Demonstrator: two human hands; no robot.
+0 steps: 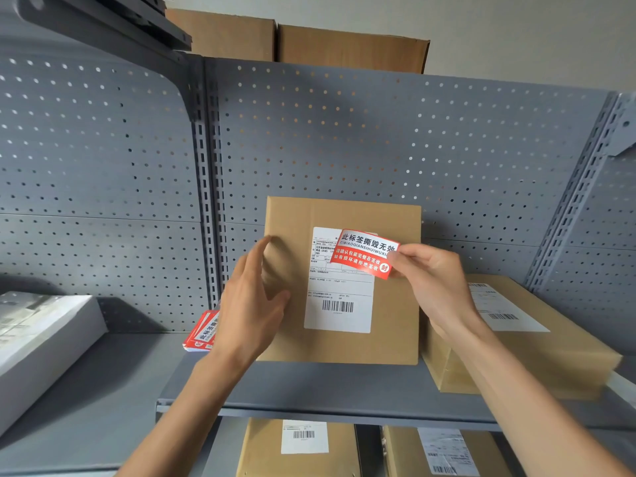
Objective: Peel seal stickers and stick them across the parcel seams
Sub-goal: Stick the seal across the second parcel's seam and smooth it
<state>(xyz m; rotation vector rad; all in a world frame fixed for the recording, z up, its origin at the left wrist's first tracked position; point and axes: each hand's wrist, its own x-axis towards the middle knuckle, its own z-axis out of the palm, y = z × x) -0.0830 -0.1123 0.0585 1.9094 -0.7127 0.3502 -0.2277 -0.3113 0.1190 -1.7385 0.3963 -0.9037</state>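
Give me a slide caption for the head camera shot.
Right hand pinches a red seal sticker over a parcel steadied by the left hand.

The red-and-white seal sticker (364, 253), pinched at its right end by the right hand (433, 280), carries legible print: a white band reading 此标签撕毁无效 with CIBIAOQIANSIHUIWUXIAO beneath, then on red 请确认包装完整在签收 and 如有损坏请拒绝签收, closing with a circled 封. The shipping label (339, 297) on the parcel (395, 321) standing at the shelf's (309, 390) back shows a barcode near its lower edge; its small print cannot be read. The sticker stack (201, 333) (partly behind the left hand (251, 304)) appears to begin 此标签. Barcoded labels on the parcel at the shelf's right end (550, 349) and on the two lower parcels (261, 452) are illegible.
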